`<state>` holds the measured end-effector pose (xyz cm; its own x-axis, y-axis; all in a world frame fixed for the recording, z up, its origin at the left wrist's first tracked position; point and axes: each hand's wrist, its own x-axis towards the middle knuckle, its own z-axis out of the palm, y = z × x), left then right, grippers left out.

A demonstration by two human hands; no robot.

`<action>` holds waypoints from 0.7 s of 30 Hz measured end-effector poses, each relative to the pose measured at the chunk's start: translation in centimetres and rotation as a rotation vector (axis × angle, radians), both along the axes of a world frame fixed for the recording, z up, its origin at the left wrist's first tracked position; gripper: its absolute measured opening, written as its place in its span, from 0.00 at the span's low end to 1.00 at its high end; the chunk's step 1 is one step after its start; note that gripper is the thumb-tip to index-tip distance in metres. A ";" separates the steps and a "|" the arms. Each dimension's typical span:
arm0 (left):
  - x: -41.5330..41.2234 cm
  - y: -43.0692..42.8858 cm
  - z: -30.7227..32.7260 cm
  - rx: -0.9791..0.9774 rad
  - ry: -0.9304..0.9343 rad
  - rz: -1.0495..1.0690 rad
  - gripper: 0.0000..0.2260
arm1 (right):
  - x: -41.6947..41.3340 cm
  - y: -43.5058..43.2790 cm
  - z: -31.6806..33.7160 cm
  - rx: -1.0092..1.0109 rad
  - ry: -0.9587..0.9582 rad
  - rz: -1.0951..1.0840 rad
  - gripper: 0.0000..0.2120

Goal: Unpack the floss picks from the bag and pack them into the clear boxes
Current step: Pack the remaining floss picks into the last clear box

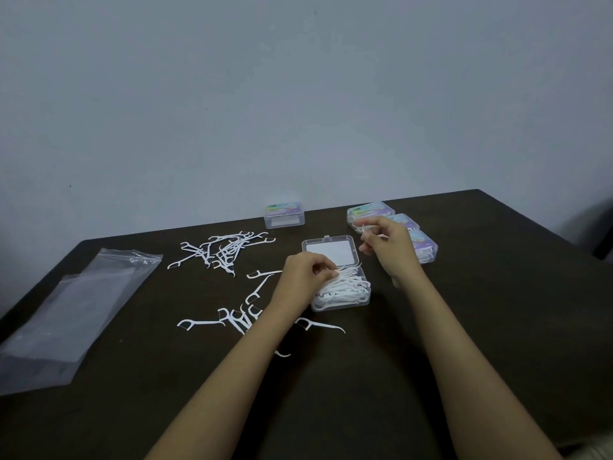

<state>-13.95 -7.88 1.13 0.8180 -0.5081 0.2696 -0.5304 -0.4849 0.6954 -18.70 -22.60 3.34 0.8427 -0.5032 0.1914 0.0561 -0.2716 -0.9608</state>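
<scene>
Head view, looking down on a dark bench (481, 343) against a pale wall (298, 94). Centre of frame: an open clear box (366, 299), lid (331, 252) laid back flat towards the wall, its tray heaped with white floss picks (345, 288). The left grip (303, 277) sits at the box's left edge, fingers curled, pinching at a pick on top of the heap. The right grip (388, 247) is raised just right of the lid, fingertips closed on a single pick (365, 230). Behind it, a row of three closed boxes (368, 210) with coloured labels, partly hidden by that hand. One more closed box (285, 215) stands apart at the bench's far edge. Loose picks lie in a tangle (225, 250) left of the lid, and a second scatter (232, 319) lies by the left forearm, with one stray pick (323, 326) to its right. The clear bag (76, 310) lies flat at the frame's left.
</scene>
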 end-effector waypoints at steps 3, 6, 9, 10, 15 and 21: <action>0.1 -0.2 -0.2 0.065 -0.048 0.029 0.10 | -0.2 0.1 0.1 0.076 -0.033 -0.030 0.07; 0.3 0.5 -0.4 -0.005 -0.072 0.082 0.10 | -0.4 0.0 0.3 0.139 -0.061 -0.070 0.05; 0.8 1.5 -0.3 -0.087 -0.046 0.124 0.07 | -0.4 0.2 0.1 0.149 -0.040 -0.056 0.06; 1.1 1.9 -0.2 -0.088 -0.041 0.138 0.07 | -0.3 0.3 0.1 0.134 -0.031 -0.039 0.06; 1.6 3.7 0.1 -0.063 0.014 0.168 0.06 | -0.1 0.9 -0.3 0.025 0.082 0.058 0.04; 1.1 3.9 -0.4 0.018 0.116 0.139 0.08 | -0.2 0.7 -0.3 -0.215 0.205 0.058 0.08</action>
<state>-12.83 -3.97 0.71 0.9058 -0.3919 0.1612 -0.3741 -0.5612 0.7383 -18.91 -21.87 3.00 0.9011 -0.4190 0.1115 -0.1113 -0.4720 -0.8745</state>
